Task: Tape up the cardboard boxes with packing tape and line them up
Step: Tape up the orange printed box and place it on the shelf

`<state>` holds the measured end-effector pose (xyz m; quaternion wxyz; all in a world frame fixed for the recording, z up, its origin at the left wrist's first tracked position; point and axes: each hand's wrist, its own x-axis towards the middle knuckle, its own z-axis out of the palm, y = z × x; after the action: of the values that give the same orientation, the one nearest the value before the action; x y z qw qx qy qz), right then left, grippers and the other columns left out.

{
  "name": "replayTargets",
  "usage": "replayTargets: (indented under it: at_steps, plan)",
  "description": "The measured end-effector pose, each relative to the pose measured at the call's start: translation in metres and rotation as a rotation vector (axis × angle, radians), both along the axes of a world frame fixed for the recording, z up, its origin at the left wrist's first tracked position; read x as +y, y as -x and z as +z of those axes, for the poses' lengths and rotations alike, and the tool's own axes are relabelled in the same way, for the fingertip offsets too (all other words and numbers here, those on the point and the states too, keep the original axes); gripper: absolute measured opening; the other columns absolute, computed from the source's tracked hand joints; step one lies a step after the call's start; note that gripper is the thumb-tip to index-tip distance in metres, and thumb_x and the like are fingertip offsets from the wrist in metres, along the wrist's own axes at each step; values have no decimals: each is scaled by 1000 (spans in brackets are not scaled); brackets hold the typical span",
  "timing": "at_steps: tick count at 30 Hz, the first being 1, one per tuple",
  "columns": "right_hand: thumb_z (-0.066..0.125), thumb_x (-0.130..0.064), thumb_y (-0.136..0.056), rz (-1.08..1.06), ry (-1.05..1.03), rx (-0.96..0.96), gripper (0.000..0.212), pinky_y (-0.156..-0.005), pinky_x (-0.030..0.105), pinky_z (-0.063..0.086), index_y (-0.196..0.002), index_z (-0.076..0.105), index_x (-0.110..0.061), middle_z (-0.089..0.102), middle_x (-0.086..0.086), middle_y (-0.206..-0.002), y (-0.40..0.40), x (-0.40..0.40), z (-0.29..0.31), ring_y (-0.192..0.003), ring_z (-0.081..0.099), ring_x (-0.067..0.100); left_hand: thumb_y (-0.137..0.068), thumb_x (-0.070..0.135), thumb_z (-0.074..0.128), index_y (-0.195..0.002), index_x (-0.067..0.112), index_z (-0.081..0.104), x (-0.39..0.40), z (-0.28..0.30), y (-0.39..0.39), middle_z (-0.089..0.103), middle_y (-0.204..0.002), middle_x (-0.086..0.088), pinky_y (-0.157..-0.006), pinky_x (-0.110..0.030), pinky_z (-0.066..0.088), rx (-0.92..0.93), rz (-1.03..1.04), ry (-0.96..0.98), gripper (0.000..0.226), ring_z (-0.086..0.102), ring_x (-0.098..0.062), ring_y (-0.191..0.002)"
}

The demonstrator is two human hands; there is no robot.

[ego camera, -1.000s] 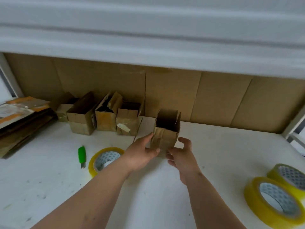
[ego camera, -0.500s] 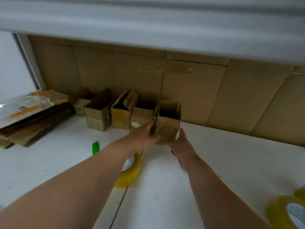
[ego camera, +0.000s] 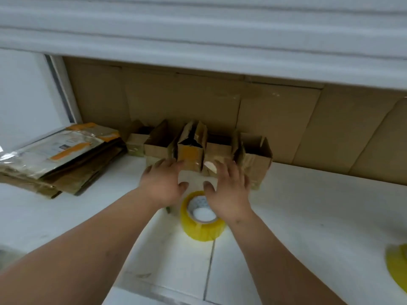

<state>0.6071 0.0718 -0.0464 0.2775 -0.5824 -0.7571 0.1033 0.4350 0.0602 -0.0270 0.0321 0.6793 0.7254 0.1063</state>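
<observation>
My left hand (ego camera: pixel 161 184) and my right hand (ego camera: pixel 229 190) are both spread flat with straight fingers, holding nothing. The little cardboard boxes (ego camera: pixel 198 150) stand in a row by the back wall, right in front of my fingertips. A yellow tape roll (ego camera: pixel 201 216) sits on the white table (ego camera: pixel 308 216), under and between my wrists.

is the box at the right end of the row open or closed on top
Open: the rightmost box has its top flaps standing up, dark inside showing.
</observation>
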Motion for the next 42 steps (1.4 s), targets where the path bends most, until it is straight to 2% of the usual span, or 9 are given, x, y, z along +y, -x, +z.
replayTargets:
  at_steps: [5, 11, 20, 27, 30, 32, 36, 38, 42]
  plan:
    - [44, -48, -96, 149, -71, -223, 61, -120, 53, 3, -152, 27, -29, 17, -1, -162, 98, -30, 2, -150, 6, 24, -96, 52, 48, -156, 33, 18, -43, 9, 92, 18, -164, 0, -122, -49, 14, 179, 35, 21, 69, 13, -27, -151]
    - [39, -49, -99, 251, -10, -352, 60, -120, 51, -1, -154, 20, -32, 7, -2, -165, 202, -53, -10, -151, 0, 20, -97, 48, 48, -155, 33, 20, -93, -1, 200, 18, -164, 1, -123, -51, 10, 220, 121, 69, 67, 9, -25, -152]
    - [42, -45, -98, 388, 27, -382, 62, -120, 53, -5, -155, 20, -32, 4, 0, -166, 316, -35, -12, -152, -7, 19, -98, 46, 43, -154, 32, 19, -103, -8, 312, 15, -165, 0, -123, -49, 6, 221, 248, 11, 63, 7, -24, -153]
    - [50, -59, -91, 472, 45, -410, 77, -121, 53, -4, -155, 14, -37, 0, -1, -166, 386, 4, -16, -152, -8, 22, -96, 38, 45, -156, 33, 10, -82, -21, 371, 9, -166, 0, -123, -48, 0, 199, 338, 71, 70, 2, -25, -153]
    - [52, -46, -94, 499, 21, -439, 65, -120, 53, -4, -151, 21, -44, 6, -1, -165, 405, 13, -21, -152, -3, 24, -97, 37, 45, -157, 35, 6, -73, -24, 385, 5, -166, 0, -122, -48, -2, 189, 343, 71, 71, 0, -24, -153]
    - [48, -33, -97, 490, 6, -433, 56, -121, 52, -3, -148, 29, -45, 16, -4, -164, 411, 15, -22, -151, 3, 23, -98, 39, 43, -156, 37, 4, -69, -27, 390, 4, -166, 1, -122, -48, -3, 183, 318, 76, 70, -1, -24, -153]
    - [43, -27, -100, 460, -40, -327, 48, -122, 45, 6, -145, 39, -44, 26, -7, -160, 420, 11, -10, -149, 10, 21, -100, 44, 38, -156, 40, 8, -63, -24, 401, 7, -166, 1, -123, -47, -3, 150, 259, 15, 63, 2, -23, -153]
    - [43, -22, -101, 476, -39, -245, 47, -122, 39, 11, -145, 43, -39, 30, -4, -159, 426, 9, -1, -148, 13, 24, -101, 45, 36, -155, 40, 15, -60, -18, 408, 15, -164, 3, -123, -45, 2, 129, 213, -39, 58, 8, -22, -152]
    - [46, -10, -99, 475, -90, -82, 49, -120, 28, 9, -144, 49, -28, 37, 3, -156, 438, -4, 11, -148, 16, 27, -103, 43, 35, -150, 40, 33, -61, -3, 426, 35, -158, 5, -118, -38, 21, 30, 180, -147, 47, 28, -21, -146]
